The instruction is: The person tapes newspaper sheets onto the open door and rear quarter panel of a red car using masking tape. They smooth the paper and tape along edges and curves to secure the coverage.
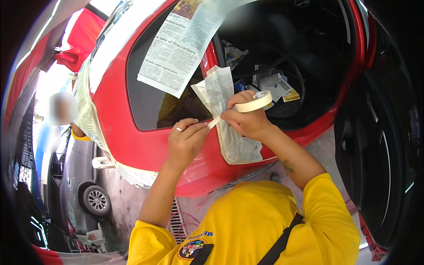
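Note:
My left hand (186,143), a ring on one finger, pinches the end of a short strip of masking tape (214,123). Wrapped around a cream masking tape roll (255,104), my right hand (251,123) has its thumb and finger at the strip's other end. Both hands are in front of a folded newspaper piece (240,148) that covers the red car's (112,88) door pillar and sill corner. A larger newspaper sheet (174,51) hangs over the dark side window (152,108), left of the pillar. Whether the strip touches the newspaper, I cannot tell.
To the right, a dark door (377,145) stands swung out beside the opening, where papers (274,86) lie inside. Newspaper and tape line the car's left edge (86,106). Beyond it are another person (62,108) and a grey car (81,185). A floor grate (177,221) lies below.

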Tool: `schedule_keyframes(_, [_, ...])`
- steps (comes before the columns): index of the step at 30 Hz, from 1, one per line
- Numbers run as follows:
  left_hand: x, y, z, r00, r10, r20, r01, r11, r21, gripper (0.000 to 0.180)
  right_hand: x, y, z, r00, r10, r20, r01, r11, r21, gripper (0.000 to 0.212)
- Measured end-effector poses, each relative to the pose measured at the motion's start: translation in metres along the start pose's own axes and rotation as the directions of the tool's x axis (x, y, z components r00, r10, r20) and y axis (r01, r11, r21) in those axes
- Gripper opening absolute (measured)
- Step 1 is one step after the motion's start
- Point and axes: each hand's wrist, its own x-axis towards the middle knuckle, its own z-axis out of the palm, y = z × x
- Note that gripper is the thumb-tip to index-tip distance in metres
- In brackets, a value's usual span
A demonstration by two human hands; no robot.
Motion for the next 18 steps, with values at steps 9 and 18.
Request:
schedule_keyframes(9, [-0.005,-0.013,0.002,0.996,0.049,0.079,-0.055,0.995,0.084,0.02,-0.001,0.004,0.007,0.993,-0.122,0.009,0.122,0.98,-0.156,0.014])
schedule_keyframes(18, [-0.004,-0.013,0.0,0.995,0.019,0.094,-0.024,0.998,0.053,0.022,0.011,-0.007,0.003,0.991,-0.069,0.115,0.09,0.978,-0.19,0.014])
